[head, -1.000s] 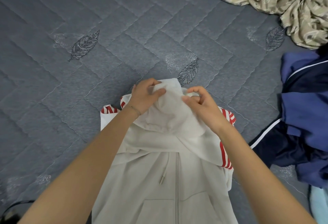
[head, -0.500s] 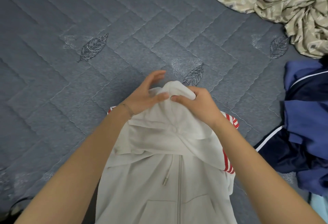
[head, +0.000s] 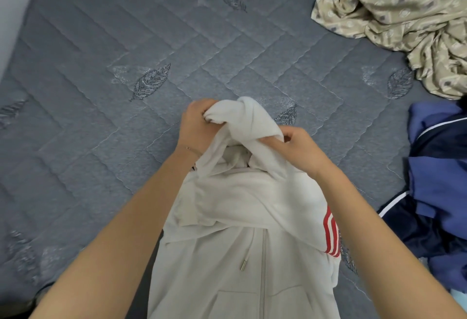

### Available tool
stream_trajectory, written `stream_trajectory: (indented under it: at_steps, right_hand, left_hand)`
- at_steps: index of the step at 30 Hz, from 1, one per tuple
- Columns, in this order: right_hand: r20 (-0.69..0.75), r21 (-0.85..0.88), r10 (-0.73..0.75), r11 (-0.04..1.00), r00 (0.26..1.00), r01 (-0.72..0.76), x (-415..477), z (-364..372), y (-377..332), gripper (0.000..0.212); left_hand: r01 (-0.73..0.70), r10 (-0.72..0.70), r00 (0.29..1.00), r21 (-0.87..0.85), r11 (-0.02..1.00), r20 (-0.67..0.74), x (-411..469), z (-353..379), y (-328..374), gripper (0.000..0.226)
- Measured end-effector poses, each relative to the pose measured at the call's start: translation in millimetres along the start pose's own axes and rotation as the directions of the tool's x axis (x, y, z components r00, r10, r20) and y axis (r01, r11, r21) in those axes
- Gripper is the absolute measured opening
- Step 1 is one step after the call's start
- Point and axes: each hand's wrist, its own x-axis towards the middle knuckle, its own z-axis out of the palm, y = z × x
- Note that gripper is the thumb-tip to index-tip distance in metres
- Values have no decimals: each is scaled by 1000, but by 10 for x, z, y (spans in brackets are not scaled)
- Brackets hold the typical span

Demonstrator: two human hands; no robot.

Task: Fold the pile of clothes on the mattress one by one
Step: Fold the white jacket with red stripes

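A cream zip-up hoodie with red sleeve stripes lies front-up on the grey quilted mattress, directly below me. Its hood is bunched and lifted at the top. My left hand grips the hood's left side in a closed fist. My right hand pinches the hood's right edge between thumb and fingers. A metal-tipped drawstring hangs beside the zip.
A crumpled beige patterned garment lies at the upper right. A heap of navy and blue clothes with white piping sits at the right edge. A pale wall shows at the upper left corner.
Both hands have pulled the hood up and apart, the left fist closing on its left side and the right hand shifting right. The view has tilted to show more mattress.
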Motion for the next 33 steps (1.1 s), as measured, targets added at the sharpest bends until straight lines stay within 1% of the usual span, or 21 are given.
stream_trajectory:
  at_steps: [1, 2, 4, 5, 7, 8, 10, 11, 12, 13, 15, 17, 19, 21, 22, 23, 24, 26, 30, 31, 33]
  right_hand:
    - [-38, -18, -27, 1000, 999, 26, 18, 8, -13, 29]
    - [-67, -42, -59, 998, 996, 56, 11, 3, -8, 27]
    - [-100, -79, -113, 991, 988, 106, -73, -24, 76, 14]
    - [-81, -102, -111, 989, 991, 103, -153, -44, 176, 12]
    - [14, -172, -49, 984, 999, 51, -365, -30, 428, 1]
    - [66, -222, 1, 975, 998, 14, -472, 5, 566, 6]
    - [190, -301, 89, 953, 978, -28, -676, 119, 864, 16]
    - [241, -308, 135, 950, 961, -56, -776, 189, 988, 21]
    - [285, -300, 179, 950, 942, -89, -866, 260, 1082, 28]
    - [317, -290, 215, 949, 924, -121, -945, 335, 1160, 37]
    - [308, -340, 217, 934, 926, -105, -1052, 484, 1267, 55]
    - [198, -430, 167, 900, 966, -67, -1140, 657, 1337, 61]
    - [146, -572, 199, 816, 969, -81, -1244, 840, 1399, 62]
    - [159, -742, 270, 667, 950, -65, -1357, 1011, 1499, 64]
    - [145, -782, 280, 620, 949, -63, -1403, 1079, 1538, 65]
    - [115, -790, 271, 608, 956, -77, -1447, 1136, 1551, 65]
    - [77, -772, 254, 627, 964, -104, -1494, 1182, 1548, 65]
    - [-7, -706, 205, 693, 979, -150, -1624, 1267, 1528, 65]
    - [-175, -597, 109, 779, 979, -193, -2090, 1470, 1507, 66]
    - [-198, -578, 113, 789, 974, -209, -2209, 1524, 1512, 67]
    - [-223, -554, 149, 793, 963, -251, -2426, 1613, 1540, 70]
  left_hand:
    - [-19, 19, 1000, 4, 1000, -6, -11, 8, 23, 18]
    - [-29, 29, 1000, 11, 1000, 5, -54, 14, 20, 25]
    - [-23, 22, 996, 15, 1000, 87, -249, 0, -84, 32]
    - [-12, 8, 989, 26, 1000, 146, -393, -19, -189, 36]
    - [-47, 13, 956, 108, 993, 294, -711, -48, -460, 39]
    - [-84, 4, 917, 184, 979, 399, -870, -47, -598, 40]
    - [-189, -90, 793, 384, 904, 602, -1190, -18, -807, 52]
    - [-256, -139, 732, 458, 851, 667, -1336, 2, -884, 61]
    - [-294, -169, 692, 489, 822, 701, -1457, 20, -942, 69]
    - [-295, -182, 676, 489, 821, 714, -1553, 38, -974, 77]
    - [-229, -181, 711, 468, 853, 679, -1692, 90, -977, 80]
    - [-196, -199, 772, 524, 829, 604, -1819, 153, -955, 66]
    - [-252, -236, 798, 663, 705, 554, -1987, 242, -965, 55]
    - [-287, -304, 790, 759, 584, 532, -2153, 338, -958, 57]
    - [-291, -322, 792, 785, 548, 519, -2210, 379, -950, 59]
    - [-289, -324, 801, 799, 527, 503, -2255, 410, -941, 61]
    - [-275, -316, 815, 804, 527, 485, -2303, 419, -929, 62]
    - [-238, -272, 848, 786, 570, 454, -2421, 397, -895, 63]
    - [-229, -89, 912, 676, 700, 401, -2860, 266, -754, 62]
    - [-213, -65, 927, 662, 719, 369, -2993, 234, -714, 63]
    - [-156, -84, 945, 661, 734, 316, -3257, 185, -661, 65]
